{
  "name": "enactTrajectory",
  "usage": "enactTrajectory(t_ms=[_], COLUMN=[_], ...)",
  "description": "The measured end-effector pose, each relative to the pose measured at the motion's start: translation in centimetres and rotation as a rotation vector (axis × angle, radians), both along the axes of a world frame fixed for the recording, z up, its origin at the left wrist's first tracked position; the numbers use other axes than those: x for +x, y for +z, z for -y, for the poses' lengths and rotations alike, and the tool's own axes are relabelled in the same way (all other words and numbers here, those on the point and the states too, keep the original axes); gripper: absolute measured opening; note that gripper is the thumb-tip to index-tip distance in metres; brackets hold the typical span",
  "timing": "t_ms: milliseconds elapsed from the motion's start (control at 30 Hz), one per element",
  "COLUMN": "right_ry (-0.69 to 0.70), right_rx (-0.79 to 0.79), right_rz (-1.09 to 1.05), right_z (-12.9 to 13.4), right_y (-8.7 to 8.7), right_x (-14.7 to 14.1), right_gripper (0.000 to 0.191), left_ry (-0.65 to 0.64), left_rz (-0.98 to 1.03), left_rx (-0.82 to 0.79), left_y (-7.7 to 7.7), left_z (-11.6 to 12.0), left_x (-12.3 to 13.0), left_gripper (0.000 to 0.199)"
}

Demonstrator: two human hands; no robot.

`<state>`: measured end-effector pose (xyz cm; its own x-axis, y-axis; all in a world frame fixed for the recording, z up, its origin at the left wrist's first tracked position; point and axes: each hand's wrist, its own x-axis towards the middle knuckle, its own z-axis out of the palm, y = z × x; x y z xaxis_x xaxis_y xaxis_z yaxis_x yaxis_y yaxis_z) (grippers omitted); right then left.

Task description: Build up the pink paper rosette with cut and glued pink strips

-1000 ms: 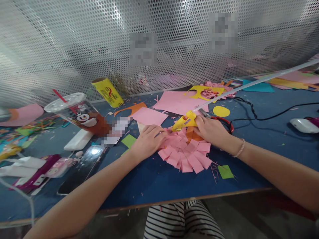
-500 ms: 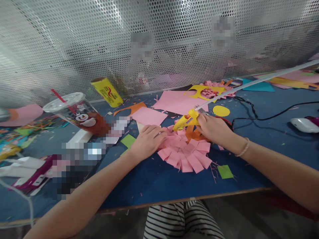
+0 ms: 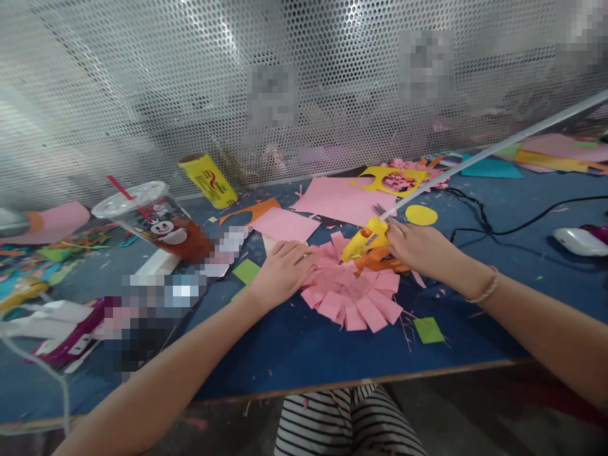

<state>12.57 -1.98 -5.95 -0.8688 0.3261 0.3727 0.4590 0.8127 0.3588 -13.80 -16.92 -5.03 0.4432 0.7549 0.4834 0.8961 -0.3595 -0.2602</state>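
My right hand (image 3: 418, 248) is wrapped round a yellow hot glue gun (image 3: 365, 239), with a long translucent glue stick (image 3: 475, 160) running out of its back toward the upper right. The gun's nozzle points down and left at a pink fringed paper flower (image 3: 354, 297) lying on the table. At the flower's left edge, my left hand (image 3: 284, 269) grips the paper; its fingertips are partly hidden among the petals. Orange paper (image 3: 382, 261) lies beneath the gun, beside the flower.
On the blue table (image 3: 247, 361) stand a lidded drink cup (image 3: 166, 228) and a tilted yellow cardboard tube (image 3: 209, 180). Pink sheets (image 3: 339, 199), a yellow disc (image 3: 421, 215) and a green square (image 3: 428, 330) lie about. A black cable (image 3: 532, 216) runs at right; a perforated metal screen (image 3: 327, 76) closes the back.
My right hand has drawn the glue gun slightly right and down, uncovering more petals at the flower's top. My left hand stays at the flower's left edge.
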Motion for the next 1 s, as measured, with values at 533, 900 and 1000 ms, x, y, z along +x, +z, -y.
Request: enactTrajectory(t_ms=[533,900,1000], right_ry=[0.003,-0.007,-0.017], right_rx=[-0.013,-0.021,-0.009], right_rz=[-0.079,-0.087,-0.086], right_z=[-0.1,0.0,0.1], right_y=[1.1,1.0,1.0], right_x=[0.4,0.4,0.4], right_gripper=[0.048,0.048,0.048], left_ry=[0.023,-0.016,-0.002], left_rz=[0.061,0.014,-0.006], left_rx=[-0.131,-0.304,-0.325], left_y=[-0.4,-0.7,-0.8], left_z=[-1.2,-0.9,-0.7], left_x=[0.6,-0.4,-0.2], left_gripper=[0.02,0.029,0.033])
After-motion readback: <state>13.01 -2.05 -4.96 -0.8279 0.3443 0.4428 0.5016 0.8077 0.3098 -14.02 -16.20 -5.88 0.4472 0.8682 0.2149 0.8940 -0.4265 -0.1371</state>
